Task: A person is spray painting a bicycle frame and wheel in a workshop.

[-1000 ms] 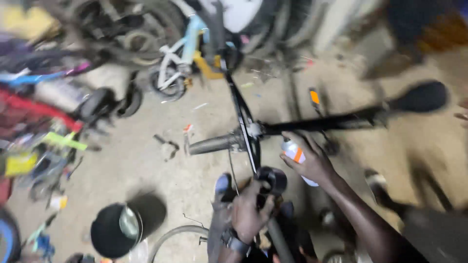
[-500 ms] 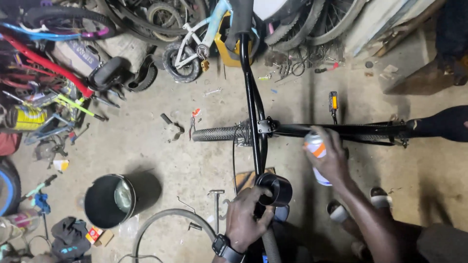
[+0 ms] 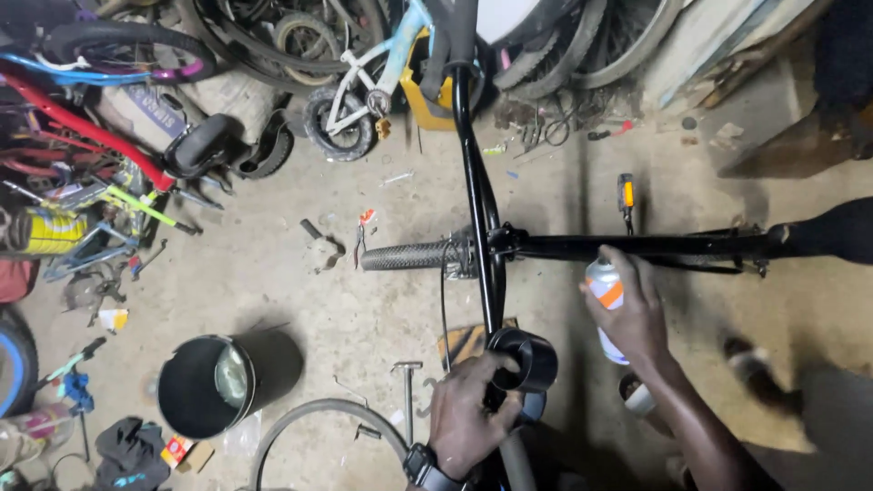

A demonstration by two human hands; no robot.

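A black bicycle frame (image 3: 479, 227) stands low of centre, its slim tube running from twelve o'clock down to six o'clock, crossed by a handlebar (image 3: 637, 245) with a knurled grey grip (image 3: 405, 255) pointing to nine o'clock. At the near end of the tube sits a short black ring-shaped part (image 3: 526, 359). The left hand (image 3: 468, 414), with a dark watch (image 3: 423, 466) on its wrist, wraps its fingers around the tube just beside that ring, thumb touching its rim. The right hand (image 3: 632, 314), at four o'clock of the crossing, is curled tight around a white spray can with an orange band (image 3: 606, 300), held upright-tilted just below the handlebar.

Outward on the concrete floor (image 3: 300, 300): a wooden block (image 3: 466, 341) under the tube, a T-shaped metal tool (image 3: 406, 386) beside the left hand, a bare wheel rim (image 3: 318, 427) at seven o'clock, and a black bucket (image 3: 205, 386) at eight o'clock. An orange pedal (image 3: 626, 194) lies at one o'clock. A small light-blue bicycle (image 3: 382, 64) and stacked tyres (image 3: 582, 45) fill twelve o'clock; red and purple bicycles (image 3: 82, 127) crowd ten o'clock.
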